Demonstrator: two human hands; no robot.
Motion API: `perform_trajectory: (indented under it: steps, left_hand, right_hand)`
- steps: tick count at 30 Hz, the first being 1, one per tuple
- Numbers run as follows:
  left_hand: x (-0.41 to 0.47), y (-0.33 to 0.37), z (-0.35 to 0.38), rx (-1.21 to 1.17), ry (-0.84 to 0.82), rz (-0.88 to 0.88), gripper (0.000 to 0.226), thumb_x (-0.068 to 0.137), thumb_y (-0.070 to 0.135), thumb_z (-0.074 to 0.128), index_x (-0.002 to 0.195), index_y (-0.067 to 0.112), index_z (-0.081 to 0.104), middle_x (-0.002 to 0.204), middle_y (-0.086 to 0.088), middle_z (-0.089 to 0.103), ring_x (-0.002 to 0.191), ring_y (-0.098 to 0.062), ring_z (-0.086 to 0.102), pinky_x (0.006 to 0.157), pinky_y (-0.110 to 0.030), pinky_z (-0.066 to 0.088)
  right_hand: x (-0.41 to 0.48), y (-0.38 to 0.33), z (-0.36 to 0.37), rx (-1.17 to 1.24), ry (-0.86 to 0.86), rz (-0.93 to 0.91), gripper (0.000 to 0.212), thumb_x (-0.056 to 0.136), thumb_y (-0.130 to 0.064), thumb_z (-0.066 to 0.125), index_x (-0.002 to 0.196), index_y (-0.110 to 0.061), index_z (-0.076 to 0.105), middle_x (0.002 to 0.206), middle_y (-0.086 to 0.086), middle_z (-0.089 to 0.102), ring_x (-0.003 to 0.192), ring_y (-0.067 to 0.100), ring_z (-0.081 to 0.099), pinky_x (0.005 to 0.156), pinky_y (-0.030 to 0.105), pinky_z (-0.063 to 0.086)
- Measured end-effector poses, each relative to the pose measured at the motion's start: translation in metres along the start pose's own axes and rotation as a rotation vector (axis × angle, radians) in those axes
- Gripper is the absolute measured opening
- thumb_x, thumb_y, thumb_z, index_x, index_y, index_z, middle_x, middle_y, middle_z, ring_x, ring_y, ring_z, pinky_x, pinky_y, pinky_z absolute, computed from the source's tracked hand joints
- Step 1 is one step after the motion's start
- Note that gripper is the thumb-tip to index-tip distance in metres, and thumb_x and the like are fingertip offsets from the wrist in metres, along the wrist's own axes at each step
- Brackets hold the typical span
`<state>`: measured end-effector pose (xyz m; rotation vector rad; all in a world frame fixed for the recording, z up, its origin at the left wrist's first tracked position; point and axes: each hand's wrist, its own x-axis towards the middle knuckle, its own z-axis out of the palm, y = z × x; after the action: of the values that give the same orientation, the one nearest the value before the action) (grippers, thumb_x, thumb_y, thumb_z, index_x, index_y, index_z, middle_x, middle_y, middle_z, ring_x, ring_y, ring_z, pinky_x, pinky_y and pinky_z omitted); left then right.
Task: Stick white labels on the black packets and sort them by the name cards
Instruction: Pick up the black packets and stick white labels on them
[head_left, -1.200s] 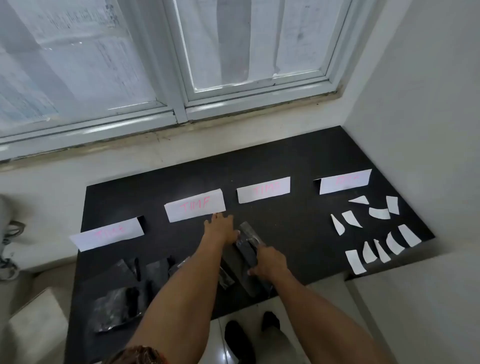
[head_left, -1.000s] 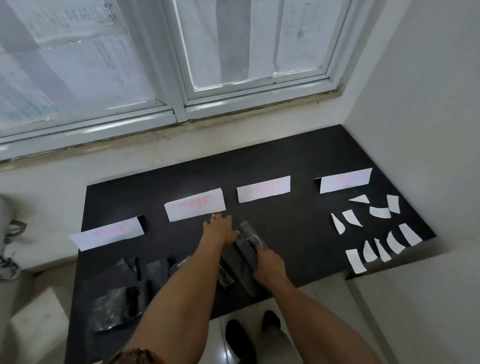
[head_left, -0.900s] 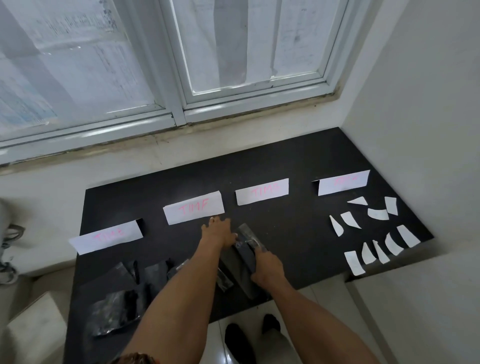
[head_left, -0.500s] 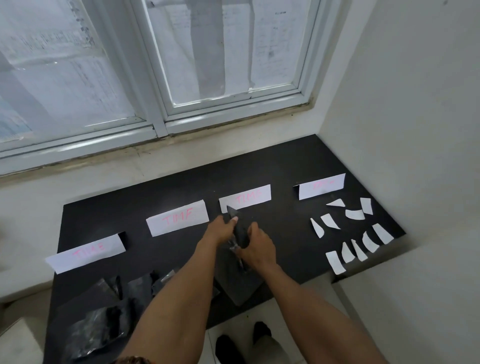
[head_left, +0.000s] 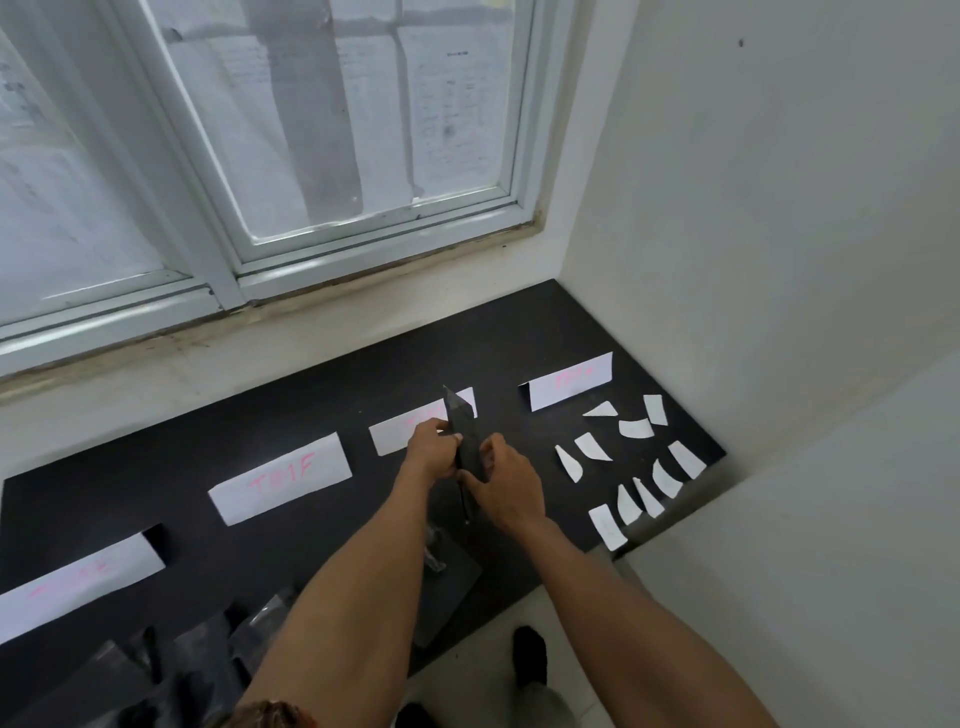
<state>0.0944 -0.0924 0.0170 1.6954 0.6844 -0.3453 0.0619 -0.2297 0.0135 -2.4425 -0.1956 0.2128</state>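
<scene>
A thin black packet (head_left: 464, 436) stands on edge, lifted above the black table (head_left: 322, 395). My left hand (head_left: 431, 449) grips its left side and my right hand (head_left: 506, 486) grips its right side. It partly hides the third white name card (head_left: 402, 434). Other name cards with pink writing lie in a row: far left (head_left: 78, 582), second (head_left: 280, 478), far right (head_left: 569, 382). Several white labels (head_left: 631, 462) lie loose at the table's right end. More black packets (head_left: 197, 654) are heaped at the front left, and another packet (head_left: 447, 582) lies under my forearms.
A white wall (head_left: 779, 208) closes off the right side and a window sill (head_left: 260, 343) runs behind the table. The table's front edge overhangs a tiled floor (head_left: 483, 670), where my dark shoes (head_left: 530, 660) show.
Both hands picked a packet off the pile near the front edge and raised it on edge in front of the third card. The view swung to the right.
</scene>
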Motion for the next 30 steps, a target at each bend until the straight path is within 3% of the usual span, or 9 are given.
perform_trajectory:
  steps: [3,9,14,17,23,30]
  left_hand:
    - [0.013,0.012,0.014,-0.007,-0.003,0.006,0.020,0.093,0.011,0.055,0.113,0.014,0.055,0.113,-0.019,0.065,0.095,-0.034,0.067,0.079,-0.050,0.059]
    - [0.033,0.036,0.041,0.032,-0.007,-0.030,0.030,0.096,0.012,0.052,0.126,0.010,0.051,0.119,-0.016,0.060,0.100,-0.032,0.062,0.087,-0.048,0.056]
    - [0.056,0.043,0.064,0.034,0.006,-0.071,0.028,0.094,0.012,0.051,0.123,0.011,0.052,0.117,-0.016,0.061,0.098,-0.032,0.063,0.084,-0.045,0.057]
    - [0.068,0.046,0.079,0.033,0.030,-0.087,0.032,0.091,0.011,0.051,0.123,0.008,0.053,0.114,-0.019,0.062,0.094,-0.033,0.063,0.075,-0.040,0.057]
    - [0.088,0.044,0.095,0.033,0.037,-0.125,0.035,0.091,0.008,0.050,0.126,0.007,0.052,0.118,-0.016,0.060,0.104,-0.033,0.061,0.091,-0.049,0.054]
    - [0.095,0.041,0.094,-0.007,0.041,-0.168,0.032,0.093,0.007,0.048,0.125,0.009,0.051,0.114,-0.019,0.061,0.086,-0.025,0.059,0.065,-0.035,0.054]
  right_hand:
    - [0.012,0.020,-0.016,0.018,0.037,0.003,0.033,0.084,-0.051,0.059,0.099,-0.023,0.049,0.091,-0.005,0.064,0.084,0.015,0.061,0.070,0.033,0.050]
    - [0.038,0.080,-0.044,0.028,0.136,0.176,0.018,0.093,-0.034,0.053,0.094,-0.016,0.057,0.088,0.001,0.068,0.089,0.024,0.063,0.072,0.032,0.046]
    - [0.063,0.130,-0.056,-0.046,0.092,0.387,0.016,0.087,-0.014,0.053,0.100,-0.006,0.058,0.101,0.011,0.066,0.100,0.031,0.061,0.076,0.033,0.047]
    - [0.078,0.150,-0.057,-0.078,0.013,0.490,0.017,0.084,-0.009,0.052,0.099,-0.004,0.057,0.105,0.014,0.064,0.101,0.033,0.060,0.071,0.030,0.042]
    - [0.093,0.166,-0.051,-0.091,-0.083,0.522,0.018,0.084,-0.008,0.051,0.101,-0.004,0.057,0.105,0.015,0.064,0.101,0.032,0.061,0.079,0.035,0.052]
    - [0.106,0.168,-0.044,-0.161,-0.141,0.549,0.027,0.087,-0.009,0.053,0.113,-0.006,0.053,0.114,0.013,0.062,0.109,0.029,0.060,0.085,0.036,0.051]
